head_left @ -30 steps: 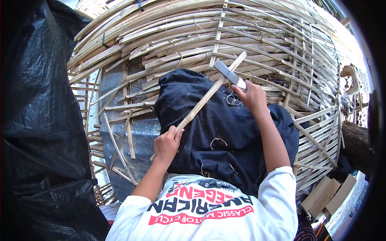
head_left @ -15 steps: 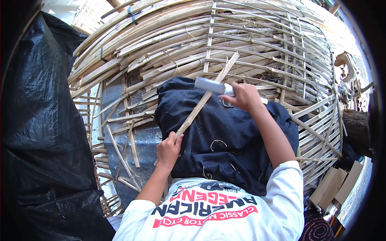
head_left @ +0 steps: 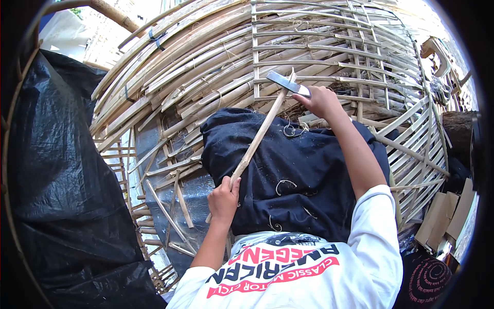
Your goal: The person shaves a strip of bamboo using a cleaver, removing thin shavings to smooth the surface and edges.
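Left hand (head_left: 223, 201): grip closed around the lower part of a bamboo strip (head_left: 256, 142), thumb along its upper side; a short end of the strip shows past the hand. Strip runs slantwise, up and to the right, over the dark cloth (head_left: 329, 175) covering the lap. Right hand (head_left: 321, 101): grip closed on a broad-bladed knife (head_left: 282, 80), its handle mostly hidden by the fingers. Blade lies across the strip near the far end, tip toward the left; cannot tell how deep the edge sits, if at all. Pale curled shavings (head_left: 286, 186) on the cloth. Beyond the knees, a pile of split bamboo (head_left: 206, 72), with a bamboo lattice (head_left: 309, 47) at its right. Black plastic sheet (head_left: 67, 170) on the left; folded cardboard (head_left: 437, 219) at lower right.
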A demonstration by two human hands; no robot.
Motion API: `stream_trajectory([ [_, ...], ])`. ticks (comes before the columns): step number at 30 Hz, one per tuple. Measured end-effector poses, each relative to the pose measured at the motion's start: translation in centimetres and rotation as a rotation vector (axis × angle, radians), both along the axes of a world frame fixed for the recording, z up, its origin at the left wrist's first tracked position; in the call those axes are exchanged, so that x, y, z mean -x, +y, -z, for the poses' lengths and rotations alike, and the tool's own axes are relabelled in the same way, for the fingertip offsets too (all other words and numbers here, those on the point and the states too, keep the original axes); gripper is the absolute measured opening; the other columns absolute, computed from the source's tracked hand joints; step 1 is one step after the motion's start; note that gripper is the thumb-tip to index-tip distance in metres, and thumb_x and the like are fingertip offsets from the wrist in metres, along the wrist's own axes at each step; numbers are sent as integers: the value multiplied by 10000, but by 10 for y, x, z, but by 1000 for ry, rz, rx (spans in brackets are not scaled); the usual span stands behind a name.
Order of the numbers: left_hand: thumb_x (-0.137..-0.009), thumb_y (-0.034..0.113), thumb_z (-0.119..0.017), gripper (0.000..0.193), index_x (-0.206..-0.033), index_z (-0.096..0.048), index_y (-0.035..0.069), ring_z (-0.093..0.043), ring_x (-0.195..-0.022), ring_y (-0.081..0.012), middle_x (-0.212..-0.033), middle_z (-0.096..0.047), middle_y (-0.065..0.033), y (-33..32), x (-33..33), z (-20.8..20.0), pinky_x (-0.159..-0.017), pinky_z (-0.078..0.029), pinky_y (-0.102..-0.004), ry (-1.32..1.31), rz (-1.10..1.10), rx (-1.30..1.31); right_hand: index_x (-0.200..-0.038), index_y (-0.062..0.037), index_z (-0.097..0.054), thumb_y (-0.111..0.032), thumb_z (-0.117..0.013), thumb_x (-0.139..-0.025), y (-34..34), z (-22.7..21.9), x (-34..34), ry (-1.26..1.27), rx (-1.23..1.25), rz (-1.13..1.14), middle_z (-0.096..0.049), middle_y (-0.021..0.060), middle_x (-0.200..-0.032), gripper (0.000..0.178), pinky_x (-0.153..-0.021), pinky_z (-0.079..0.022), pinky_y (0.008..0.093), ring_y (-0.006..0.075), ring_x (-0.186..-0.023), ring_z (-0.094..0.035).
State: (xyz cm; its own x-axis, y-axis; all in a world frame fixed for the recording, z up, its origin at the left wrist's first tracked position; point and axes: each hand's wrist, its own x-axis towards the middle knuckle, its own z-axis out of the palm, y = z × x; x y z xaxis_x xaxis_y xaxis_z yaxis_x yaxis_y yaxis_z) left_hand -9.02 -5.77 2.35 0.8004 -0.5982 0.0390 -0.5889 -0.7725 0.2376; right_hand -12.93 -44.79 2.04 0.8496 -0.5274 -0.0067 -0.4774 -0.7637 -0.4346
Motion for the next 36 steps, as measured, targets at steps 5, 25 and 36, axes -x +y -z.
stream_trajectory([
  [5, -960, 407, -574, 380, -783, -495, 81, -640, -596, -405, -614, -628, -164, 10, -3, 6, -510, -484, -502, -22, 9, 45, -874, -9, -631, -679, -549, -858, 37, -10, 11, -5, 126, -247, -677, 221, -755, 675, -695, -538, 488, 396, -742, -680],
  [25, -978, 398, -543, 413, -793, -495, 32, -589, -639, -483, -629, -570, -252, 12, -5, 21, -529, -430, -535, 82, 10, 181, -969, 2, -579, -461, -760, -812, -32, 24, 96, -386, -485, 460, -670, 171, -750, 521, -641, -505, 382, 261, -684, -664],
  [36, -970, 408, -553, 434, -767, -509, 27, -581, -648, -488, -613, -546, -249, 12, -9, 21, -528, -421, -524, 63, 16, 204, -1061, -59, -478, -419, -556, -986, -41, 26, 91, -911, -1421, 697, -553, 50, -726, 376, -416, -455, 273, 121, -531, -549],
])
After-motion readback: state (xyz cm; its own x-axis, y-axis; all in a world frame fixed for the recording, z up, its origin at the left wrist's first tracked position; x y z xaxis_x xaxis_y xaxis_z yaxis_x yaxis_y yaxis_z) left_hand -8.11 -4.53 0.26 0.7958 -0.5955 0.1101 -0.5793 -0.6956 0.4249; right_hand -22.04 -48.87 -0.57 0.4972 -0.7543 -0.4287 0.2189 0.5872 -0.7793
